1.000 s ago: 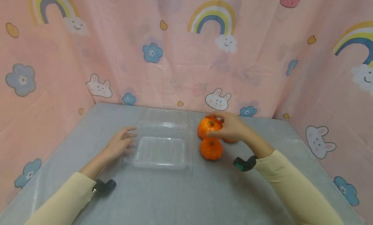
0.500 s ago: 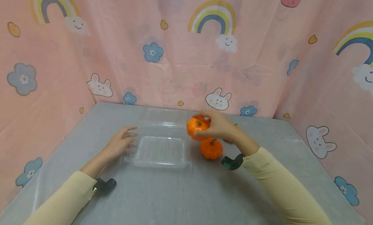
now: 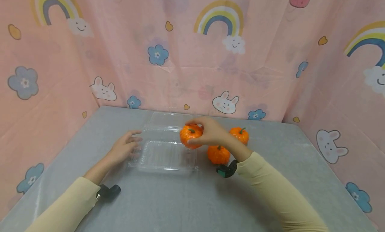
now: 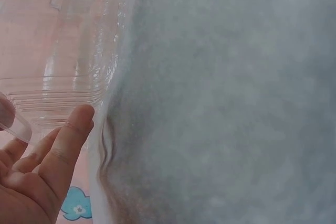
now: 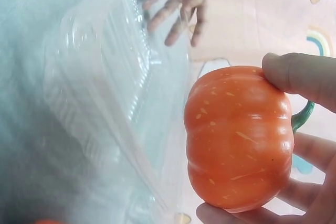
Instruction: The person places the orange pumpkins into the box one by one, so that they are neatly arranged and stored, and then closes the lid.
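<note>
The person's right hand has thumb and fingers clamped round a pumpkin, held up at the right side of the opened clear box. The left hand, fingers apart and loosely extended, is at the box's left side. Right of the box, a near pumpkin and a far pumpkin sit on the table.

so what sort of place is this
Probably a small staged recording corner: a gray table walled on three sides by a pink cartoon-print curtain, with a dark device at each of the person's wrists.
</note>
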Motion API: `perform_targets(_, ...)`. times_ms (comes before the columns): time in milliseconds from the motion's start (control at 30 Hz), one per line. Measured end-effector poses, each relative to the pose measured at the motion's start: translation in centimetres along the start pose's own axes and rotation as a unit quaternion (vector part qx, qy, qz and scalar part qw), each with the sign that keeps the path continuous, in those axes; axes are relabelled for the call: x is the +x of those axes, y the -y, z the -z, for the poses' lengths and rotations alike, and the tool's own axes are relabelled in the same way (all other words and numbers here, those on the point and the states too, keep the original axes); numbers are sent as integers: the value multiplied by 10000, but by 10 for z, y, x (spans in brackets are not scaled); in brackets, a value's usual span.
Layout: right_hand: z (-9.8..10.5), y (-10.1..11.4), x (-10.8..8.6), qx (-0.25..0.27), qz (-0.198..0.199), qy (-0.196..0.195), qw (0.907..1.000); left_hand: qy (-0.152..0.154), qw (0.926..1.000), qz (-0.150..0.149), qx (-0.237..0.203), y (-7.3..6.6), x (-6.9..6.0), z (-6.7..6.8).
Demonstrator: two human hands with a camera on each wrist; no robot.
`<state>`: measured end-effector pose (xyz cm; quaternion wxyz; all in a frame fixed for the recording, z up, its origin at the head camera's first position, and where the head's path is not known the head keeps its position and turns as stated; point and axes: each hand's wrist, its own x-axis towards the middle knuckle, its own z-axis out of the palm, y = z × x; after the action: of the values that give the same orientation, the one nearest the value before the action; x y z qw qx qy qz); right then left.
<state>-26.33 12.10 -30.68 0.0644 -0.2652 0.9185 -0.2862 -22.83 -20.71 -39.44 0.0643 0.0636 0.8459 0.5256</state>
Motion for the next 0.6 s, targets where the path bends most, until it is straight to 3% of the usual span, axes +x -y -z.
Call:
perform_targets(400, -28, 17, 17, -218, 395, -74, 9990, 34, 9999, 63, -93, -1, 1, 0)
perform_targets(600, -42, 24, 21, -47, 446, -69, 9990, 45, 9998, -51, -160, -3, -1, -1)
